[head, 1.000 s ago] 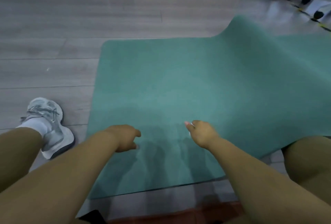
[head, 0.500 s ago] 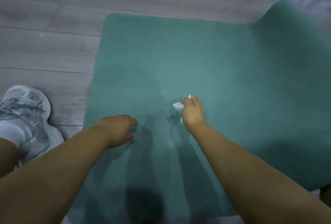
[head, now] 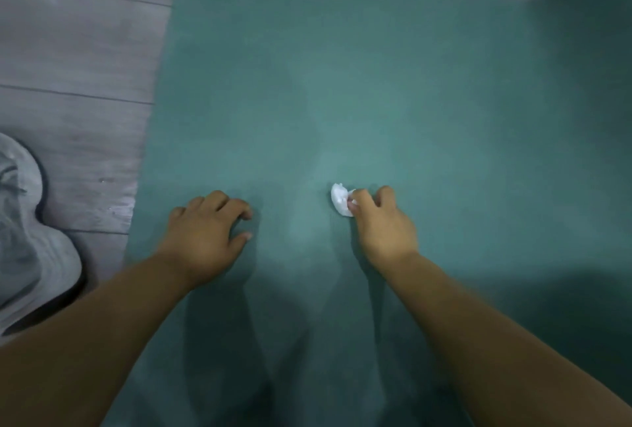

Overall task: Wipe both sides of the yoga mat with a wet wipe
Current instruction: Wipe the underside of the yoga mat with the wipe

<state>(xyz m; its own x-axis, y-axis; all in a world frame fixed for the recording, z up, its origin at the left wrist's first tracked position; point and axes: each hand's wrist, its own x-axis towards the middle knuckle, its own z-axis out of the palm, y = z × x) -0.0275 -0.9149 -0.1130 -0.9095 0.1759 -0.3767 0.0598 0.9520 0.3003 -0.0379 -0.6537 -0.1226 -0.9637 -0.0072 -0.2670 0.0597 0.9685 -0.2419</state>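
Note:
A teal yoga mat (head: 359,84) lies spread on the grey floor and fills most of the view; its far right part rises in a fold. My right hand (head: 384,225) pinches a small crumpled white wet wipe (head: 340,199) and holds it against the mat near the middle. My left hand (head: 205,231) rests on the mat to the left of it, fingers loosely curled and fingertips touching the surface, holding nothing.
Grey wooden floorboards (head: 75,61) run along the mat's left and far edges. My grey sneaker (head: 24,238) stands on the floor just left of the mat.
The view has tipped down and closer to the mat. Both hands have come down onto the mat, and the wet wipe now shows more clearly in my right hand.

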